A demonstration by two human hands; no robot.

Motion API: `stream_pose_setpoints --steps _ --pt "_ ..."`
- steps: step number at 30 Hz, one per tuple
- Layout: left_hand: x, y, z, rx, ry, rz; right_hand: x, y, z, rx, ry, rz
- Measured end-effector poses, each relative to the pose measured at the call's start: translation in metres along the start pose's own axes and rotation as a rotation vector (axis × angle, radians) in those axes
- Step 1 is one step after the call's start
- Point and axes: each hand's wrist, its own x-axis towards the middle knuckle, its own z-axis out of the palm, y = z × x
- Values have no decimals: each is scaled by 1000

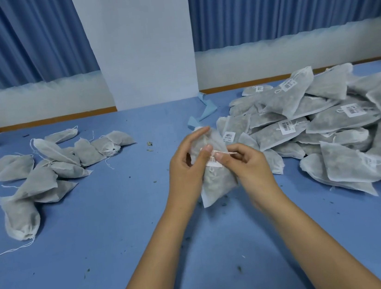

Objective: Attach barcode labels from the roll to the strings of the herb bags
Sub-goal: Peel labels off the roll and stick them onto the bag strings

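Head view showed a herb bag (216,184) held at the middle of the blue worktop (122,226). The left hand (185,169) gripped it, thumb in front. The right hand (248,168) pinched a barcode label (212,161) at its string (232,153). Labelled bags (327,126) were heaped to the right, and unlabelled bags (49,167) lay scattered to the left.
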Motion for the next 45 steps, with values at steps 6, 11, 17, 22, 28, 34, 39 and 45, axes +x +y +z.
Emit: stream_pose_setpoints --steps 6,11,17,22,28,34,39,45 --pt "-12 11 74 66 -14 -264 -29 -24 -63 -70 243 -30" --pt "-19 24 129 78 -68 -169 -52 -47 -115 -163 144 43" --pt "-19 29 175 -12 -174 -216 -64 -67 -166 -148 196 112" --pt "-32 24 200 2 -325 -273 -59 -69 -215 324 928 -102" --pt "-46 19 220 89 -452 -292 -60 -64 -242 522 1017 -42" --pt "-53 14 224 134 -520 -286 -63 -53 -250 409 894 137" --pt "-54 11 222 143 -528 -295 -61 -49 -246 268 858 208" --pt "-50 3 205 228 -504 -268 -60 -45 -211 161 741 245"
